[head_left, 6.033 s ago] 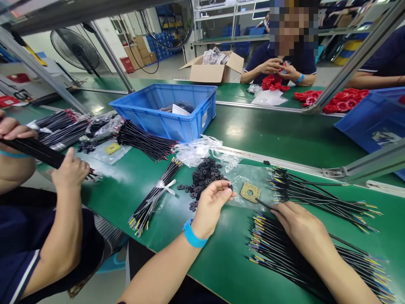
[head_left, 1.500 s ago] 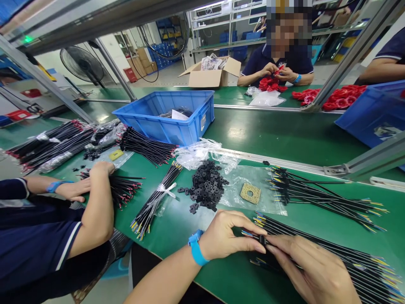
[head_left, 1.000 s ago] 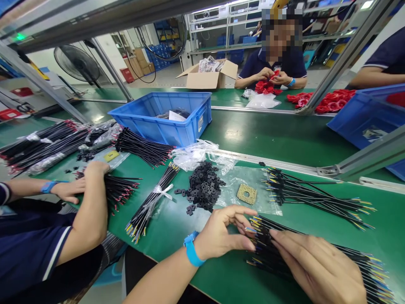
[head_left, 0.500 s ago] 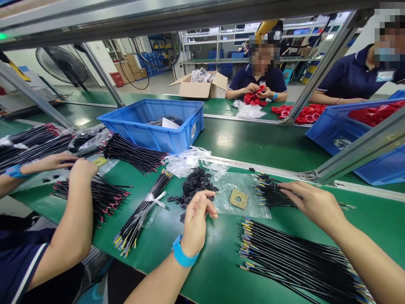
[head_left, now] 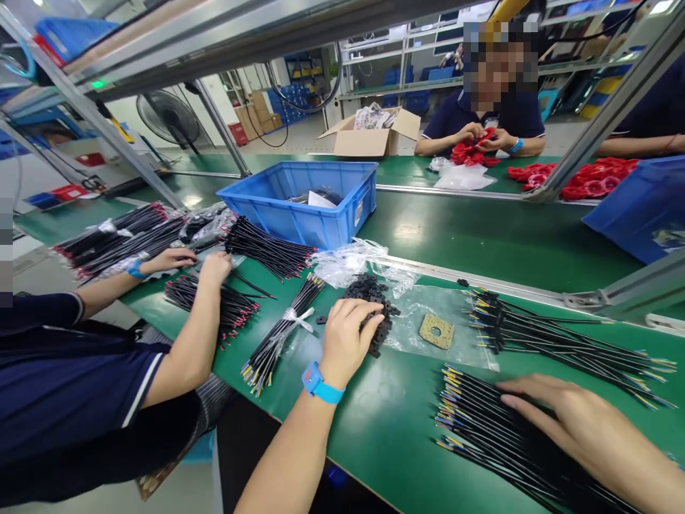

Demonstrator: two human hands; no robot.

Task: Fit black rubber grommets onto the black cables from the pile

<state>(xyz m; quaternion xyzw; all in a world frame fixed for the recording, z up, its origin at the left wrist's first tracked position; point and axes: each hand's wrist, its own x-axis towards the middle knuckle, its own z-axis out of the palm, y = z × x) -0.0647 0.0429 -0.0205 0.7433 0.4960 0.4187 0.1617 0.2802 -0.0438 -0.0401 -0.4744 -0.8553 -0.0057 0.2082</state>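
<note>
My left hand point(head_left: 349, 341), with a blue wristband, is over the pile of small black parts point(head_left: 369, 289); its thumb and fingers curve toward each other at the pile, and what they may grip is hidden. My right hand point(head_left: 567, 414) lies over the row of black cables point(head_left: 481, 410) with coloured wire ends, thumb and fingers apart. Behind it another bunch of black cables point(head_left: 556, 339) has black parts at its left ends. A speckled yellowish square with a round hole point(head_left: 428, 340) rests on a clear plastic bag point(head_left: 407, 325) between my hands.
A tied cable bundle point(head_left: 278, 335) lies left of my left hand. A co-worker's hands point(head_left: 214, 271) handle red-ended cables point(head_left: 208, 307) at the left. A blue bin point(head_left: 300, 214) stands behind. Metal rails point(head_left: 481, 273) cross the bench. Another person holds red parts point(head_left: 471, 150) opposite.
My right hand has left the far cable bunch and come nearer, over the front row. My left hand has turned its fingers down into the black parts. The view has shifted left.
</note>
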